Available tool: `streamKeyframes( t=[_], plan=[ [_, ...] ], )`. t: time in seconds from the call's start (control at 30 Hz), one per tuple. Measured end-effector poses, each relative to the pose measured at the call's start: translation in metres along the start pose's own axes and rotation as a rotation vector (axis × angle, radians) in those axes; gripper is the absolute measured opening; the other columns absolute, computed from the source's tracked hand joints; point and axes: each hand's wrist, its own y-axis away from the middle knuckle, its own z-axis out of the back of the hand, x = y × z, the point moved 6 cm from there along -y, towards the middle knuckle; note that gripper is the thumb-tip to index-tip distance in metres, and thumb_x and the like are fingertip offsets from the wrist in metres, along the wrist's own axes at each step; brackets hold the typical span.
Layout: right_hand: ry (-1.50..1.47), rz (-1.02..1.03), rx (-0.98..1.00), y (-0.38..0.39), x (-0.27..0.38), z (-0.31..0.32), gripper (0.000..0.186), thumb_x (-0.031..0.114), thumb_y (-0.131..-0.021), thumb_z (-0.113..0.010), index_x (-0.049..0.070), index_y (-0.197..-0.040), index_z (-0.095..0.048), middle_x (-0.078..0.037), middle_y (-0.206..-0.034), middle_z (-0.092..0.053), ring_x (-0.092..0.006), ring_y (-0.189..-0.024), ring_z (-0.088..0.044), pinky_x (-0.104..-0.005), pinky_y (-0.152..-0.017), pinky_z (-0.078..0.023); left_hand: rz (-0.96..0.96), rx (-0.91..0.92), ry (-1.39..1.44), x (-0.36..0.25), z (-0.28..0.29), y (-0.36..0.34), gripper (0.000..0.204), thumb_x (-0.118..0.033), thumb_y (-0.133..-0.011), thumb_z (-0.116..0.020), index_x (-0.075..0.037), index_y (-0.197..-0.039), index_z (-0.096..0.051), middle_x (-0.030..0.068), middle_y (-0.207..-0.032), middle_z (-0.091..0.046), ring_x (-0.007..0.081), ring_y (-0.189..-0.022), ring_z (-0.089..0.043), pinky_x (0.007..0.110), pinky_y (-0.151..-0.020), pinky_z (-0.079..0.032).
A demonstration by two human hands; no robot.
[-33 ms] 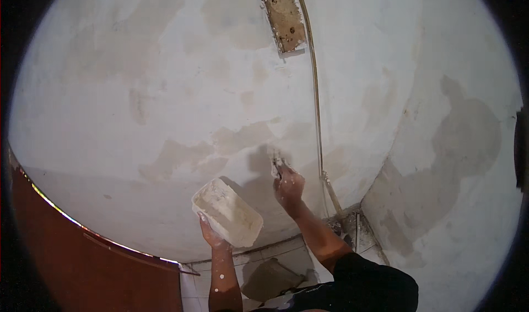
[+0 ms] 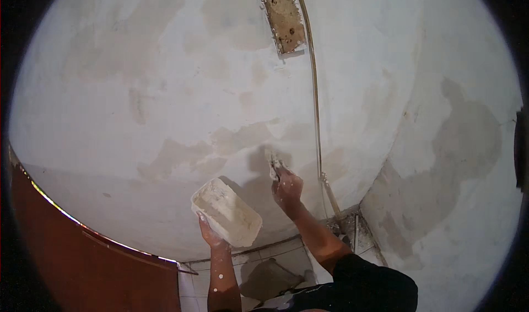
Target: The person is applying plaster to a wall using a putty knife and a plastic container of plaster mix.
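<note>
A whitish rectangular plastic tub (image 2: 234, 218), smeared inside with pale filler paste, rests tilted in my left hand (image 2: 209, 234). The fingers of that hand grip its near left side, partly hidden beneath it. Up and to the right, my right hand (image 2: 287, 190) is closed round a putty knife (image 2: 274, 163) caked with the same paste. Its blade is at the white wall (image 2: 182, 102), beside a shadow; I cannot tell whether it touches. Specks of paste dot both my hands and my left forearm.
A thin pipe (image 2: 315, 86) runs down the wall right of my hand, past a bare rough recess (image 2: 287, 23). Greyish patches mark the wall. A corner and second wall (image 2: 468, 213) lie right. At lower left stands a reddish-brown panel (image 2: 93, 257); pale tiles (image 2: 193, 290) show below.
</note>
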Motion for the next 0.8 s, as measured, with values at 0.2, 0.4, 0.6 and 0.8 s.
streamKeyframes(
  t=[0.2,0.4,0.6,0.8],
  plan=[
    [-0.032,-0.213,0.367,-0.03,-0.024,0.005,0.032,0.006,-0.073,-0.058,-0.002,-0.104,-0.058,-0.018,-0.089,-0.063,-0.0321,-0.078,-0.061,-0.0398,-0.069,-0.049,-0.064,0.017,-0.065,-0.005,-0.017,0.005,0.054,-0.043,-0.092,-0.038,-0.005,-0.13,-0.036,0.0127,-0.124,-0.046,0.0274,-0.112,-0.046,0.039,-0.095,-0.038],
    [-0.347,-0.442,0.065,-0.075,-0.034,0.067,0.029,0.008,-0.083,-0.057,-0.008,-0.107,-0.057,-0.014,-0.085,-0.065,-0.0123,-0.067,-0.059,-0.0243,-0.059,-0.047,-0.005,-0.013,-0.019,-0.002,-0.022,0.003,0.056,-0.045,-0.091,-0.039,-0.005,-0.131,-0.035,0.0122,-0.124,-0.046,0.0275,-0.112,-0.047,0.04,-0.095,-0.038],
    [-0.273,-0.364,-0.051,-0.09,-0.029,0.083,0.028,0.009,-0.082,-0.059,-0.009,-0.104,-0.058,-0.013,-0.08,-0.063,-0.0121,-0.064,-0.055,-0.0256,-0.057,-0.046,-0.007,0.103,0.055,-0.005,-0.045,0.007,0.055,-0.043,-0.092,-0.037,-0.005,-0.131,-0.034,0.0125,-0.123,-0.046,0.0278,-0.111,-0.047,0.041,-0.094,-0.039],
    [0.075,-0.125,-0.183,-0.088,-0.011,0.093,0.024,0.006,-0.077,-0.057,-0.006,-0.098,-0.06,-0.02,-0.084,-0.062,-0.0318,-0.073,-0.06,-0.0342,-0.067,-0.048,-0.041,0.04,0.049,-0.006,-0.054,0.008,0.054,-0.043,-0.092,-0.037,-0.004,-0.129,-0.035,0.0137,-0.121,-0.048,0.0287,-0.107,-0.05,0.041,-0.09,-0.043]
  ],
)
